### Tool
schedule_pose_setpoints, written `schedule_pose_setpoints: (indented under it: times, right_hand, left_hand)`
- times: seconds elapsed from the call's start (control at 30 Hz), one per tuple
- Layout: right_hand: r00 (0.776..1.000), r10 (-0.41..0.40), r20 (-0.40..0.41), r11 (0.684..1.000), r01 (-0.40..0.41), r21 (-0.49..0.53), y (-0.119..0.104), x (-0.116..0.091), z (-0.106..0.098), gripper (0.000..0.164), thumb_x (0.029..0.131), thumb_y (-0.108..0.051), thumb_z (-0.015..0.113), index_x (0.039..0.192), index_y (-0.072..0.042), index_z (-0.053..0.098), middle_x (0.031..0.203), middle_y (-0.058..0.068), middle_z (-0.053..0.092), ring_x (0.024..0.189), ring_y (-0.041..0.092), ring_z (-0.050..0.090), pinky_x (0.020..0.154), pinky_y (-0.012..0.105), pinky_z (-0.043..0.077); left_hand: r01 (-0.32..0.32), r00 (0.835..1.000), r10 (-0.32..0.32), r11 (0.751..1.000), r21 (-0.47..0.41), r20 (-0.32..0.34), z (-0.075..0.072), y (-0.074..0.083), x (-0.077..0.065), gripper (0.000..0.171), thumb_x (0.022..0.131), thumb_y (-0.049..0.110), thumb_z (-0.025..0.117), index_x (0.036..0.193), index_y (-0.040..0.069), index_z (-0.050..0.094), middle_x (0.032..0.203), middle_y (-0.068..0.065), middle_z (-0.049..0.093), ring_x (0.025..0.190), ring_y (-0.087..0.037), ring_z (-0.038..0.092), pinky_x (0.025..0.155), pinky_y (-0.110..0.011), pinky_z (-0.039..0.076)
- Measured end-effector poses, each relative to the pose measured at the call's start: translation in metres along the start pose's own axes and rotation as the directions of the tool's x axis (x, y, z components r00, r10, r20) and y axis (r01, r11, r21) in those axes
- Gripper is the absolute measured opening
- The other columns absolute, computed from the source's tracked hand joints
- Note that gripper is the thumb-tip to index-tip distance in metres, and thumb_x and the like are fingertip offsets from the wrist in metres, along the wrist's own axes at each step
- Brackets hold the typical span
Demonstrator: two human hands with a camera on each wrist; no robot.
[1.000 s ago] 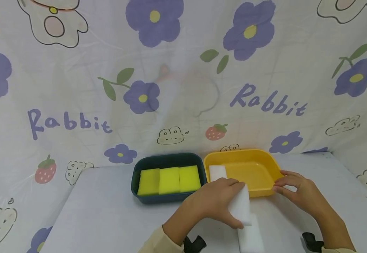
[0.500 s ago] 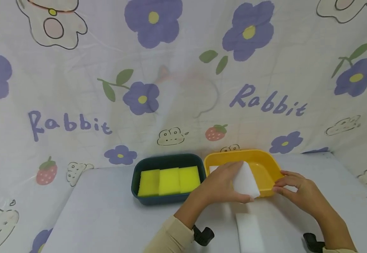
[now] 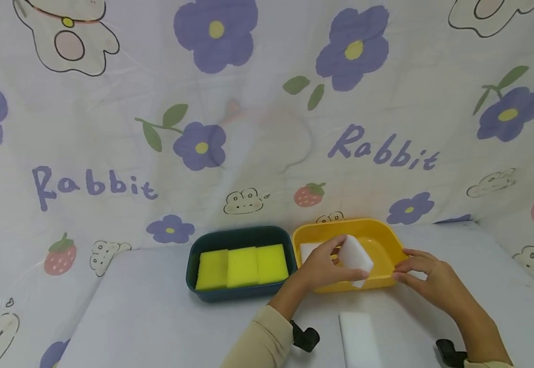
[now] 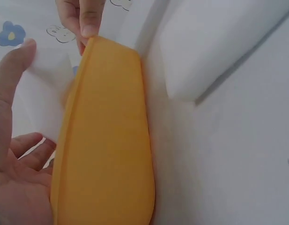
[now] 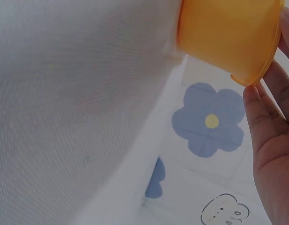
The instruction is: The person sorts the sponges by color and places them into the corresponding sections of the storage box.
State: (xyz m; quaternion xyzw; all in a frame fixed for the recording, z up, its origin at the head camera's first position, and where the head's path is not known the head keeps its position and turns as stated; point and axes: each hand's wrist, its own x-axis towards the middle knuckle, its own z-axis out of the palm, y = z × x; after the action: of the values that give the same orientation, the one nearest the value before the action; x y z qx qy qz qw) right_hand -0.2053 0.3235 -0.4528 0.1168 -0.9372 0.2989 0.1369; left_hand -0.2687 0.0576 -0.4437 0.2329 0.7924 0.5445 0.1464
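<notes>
My left hand (image 3: 319, 268) pinches a white sponge block (image 3: 357, 259) between thumb and fingers, tilted over the front of the yellow tub (image 3: 379, 245). Seen from the left wrist, this block (image 4: 43, 91) shows just behind the tub's rim. Another white sponge (image 3: 308, 250) lies inside at the tub's left end, partly hidden by the hand. The right hand (image 3: 430, 278) grips the tub's right front rim, with fingertips at the edge in the right wrist view. On the table in front of the tub lies a further white sponge (image 3: 360, 338).
A dark green tub (image 3: 237, 295) holding three yellow sponges (image 3: 243, 267) stands left of the yellow one. Behind both hangs a white curtain (image 3: 258, 168) printed with flowers and rabbits. Both tubs stand on a white table (image 3: 156, 306).
The left hand has lifted its white sponge from above the one on the table and carried it forward over the yellow tub. My right hand keeps its grip on the rim.
</notes>
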Motion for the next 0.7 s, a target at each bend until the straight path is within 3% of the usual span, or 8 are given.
schedule_pose_setpoints:
  times: [0.2,0.3,0.4,0.53,0.7]
  right_hand:
    - [1.0,0.029,0.009,1.0,-0.029,0.0,-0.003,0.001,0.003,0.01,0.082,-0.018,0.084,0.09,-0.016,0.079,0.123,0.02,0.067,0.126,0.046,0.049,0.097,0.068,0.042]
    - [0.999,0.036,0.013,0.999,-0.036,0.005,-0.004,0.001,0.003,0.01,0.083,-0.018,0.084,0.091,-0.015,0.08,0.124,0.021,0.067,0.127,0.046,0.049,0.097,0.068,0.042]
    - [0.999,0.039,0.013,0.999,-0.039,0.013,-0.005,0.002,0.004,0.012,0.082,-0.017,0.084,0.092,-0.013,0.08,0.124,0.021,0.067,0.127,0.046,0.049,0.098,0.068,0.042]
    - [0.999,0.046,0.018,0.999,-0.046,0.016,-0.005,0.003,0.004,0.013,0.083,-0.018,0.083,0.094,-0.012,0.08,0.126,0.021,0.065,0.128,0.046,0.047,0.098,0.068,0.041]
    - [0.998,0.052,0.023,0.999,-0.052,0.004,-0.004,0.001,0.003,0.011,0.082,-0.013,0.083,0.092,-0.013,0.079,0.126,0.022,0.065,0.128,0.047,0.047,0.098,0.068,0.041]
  left_hand:
    - [0.117,0.99,-0.118,0.993,-0.009,-0.081,-0.003,-0.002,0.004,0.088,0.077,0.042,0.088,0.151,0.023,0.044,0.138,0.007,0.053,0.114,-0.016,0.055,0.093,-0.032,0.054]
    - [0.176,0.98,-0.169,0.982,0.061,-0.106,-0.002,-0.004,0.008,0.095,0.073,0.044,0.09,0.153,0.026,0.04,0.146,0.006,0.049,0.119,-0.017,0.053,0.103,-0.039,0.049]
    - [0.181,0.98,-0.163,0.966,0.183,-0.111,0.0,-0.007,0.014,0.098,0.073,0.043,0.09,0.154,0.025,0.038,0.151,0.007,0.045,0.127,-0.016,0.049,0.11,-0.04,0.042]
    - [0.162,0.985,-0.133,0.922,0.351,-0.107,0.005,-0.01,0.02,0.093,0.075,0.041,0.089,0.152,0.022,0.041,0.15,0.007,0.045,0.133,-0.014,0.044,0.113,-0.035,0.038]
    - [0.166,0.986,-0.146,0.879,0.448,-0.078,0.009,-0.007,0.022,0.08,0.078,0.037,0.088,0.147,0.021,0.051,0.146,0.008,0.051,0.132,-0.014,0.045,0.111,-0.03,0.039]
